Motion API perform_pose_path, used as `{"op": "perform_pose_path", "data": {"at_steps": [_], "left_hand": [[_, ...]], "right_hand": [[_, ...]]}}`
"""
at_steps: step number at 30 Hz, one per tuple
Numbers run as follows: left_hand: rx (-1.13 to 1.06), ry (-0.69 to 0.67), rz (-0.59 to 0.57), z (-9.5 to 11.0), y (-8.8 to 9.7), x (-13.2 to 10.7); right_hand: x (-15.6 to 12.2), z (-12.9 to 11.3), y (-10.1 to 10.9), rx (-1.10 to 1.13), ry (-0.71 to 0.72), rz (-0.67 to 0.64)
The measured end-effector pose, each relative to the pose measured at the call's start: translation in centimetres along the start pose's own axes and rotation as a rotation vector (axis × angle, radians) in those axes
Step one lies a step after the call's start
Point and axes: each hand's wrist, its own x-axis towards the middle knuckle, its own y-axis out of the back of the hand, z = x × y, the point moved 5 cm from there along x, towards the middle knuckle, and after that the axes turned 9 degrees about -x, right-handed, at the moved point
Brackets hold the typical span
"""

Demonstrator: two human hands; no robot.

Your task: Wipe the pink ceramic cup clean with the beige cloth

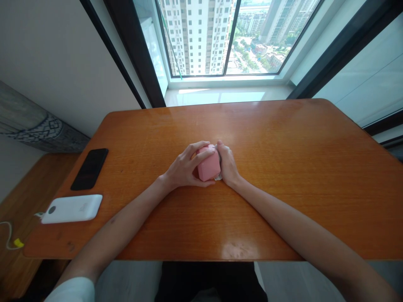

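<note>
A small pink box (208,167) rests on the middle of the orange wooden table (283,167). My left hand (184,167) is wrapped round its left side, fingers curled over the top. My right hand (227,163) presses against its right side, fingers closed on it. A bit of white material shows at the box's right edges, under my right hand; I cannot make out what it is.
A black phone (90,168) lies face down near the table's left edge. A white power bank (73,208) lies nearer me on the left, with a cable (9,239) trailing off the table. A large window is beyond the far edge.
</note>
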Motion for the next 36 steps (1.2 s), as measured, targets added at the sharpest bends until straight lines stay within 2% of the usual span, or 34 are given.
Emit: {"op": "perform_pose_path", "data": {"at_steps": [14, 20, 24, 27, 29, 32, 36], "left_hand": [[-0.12, 0.181, 0.048, 0.7, 0.4, 1.0], [-0.323, 0.469, 0.117, -0.4, 0.0, 0.5], [-0.378, 0.526, 0.108, -0.7, -0.3, 0.1], [-0.362, 0.481, 0.106, -1.0, -0.6, -0.2], [-0.322, 0.389, 0.11, -1.2, -0.5, -0.4], [-0.141, 0.164, 0.083, -1.1, 0.1, -0.5], [0.15, -0.146, -0.022, -0.9, 0.7, -0.5]], "right_hand": [[-0.1, 0.6, 0.5, -0.07, 0.004, 0.078], [-0.5, -0.1, -0.2, -0.011, -0.03, -0.025], [-0.6, -0.6, -0.3, -0.01, -0.028, -0.028], [-0.6, -0.6, -0.3, -0.02, -0.028, -0.028], [-0.6, -0.7, -0.3, -0.027, -0.019, -0.034], [-0.6, -0.8, -0.3, -0.034, -0.003, -0.032], [-0.5, -0.7, -0.3, -0.006, -0.003, -0.037]]}}
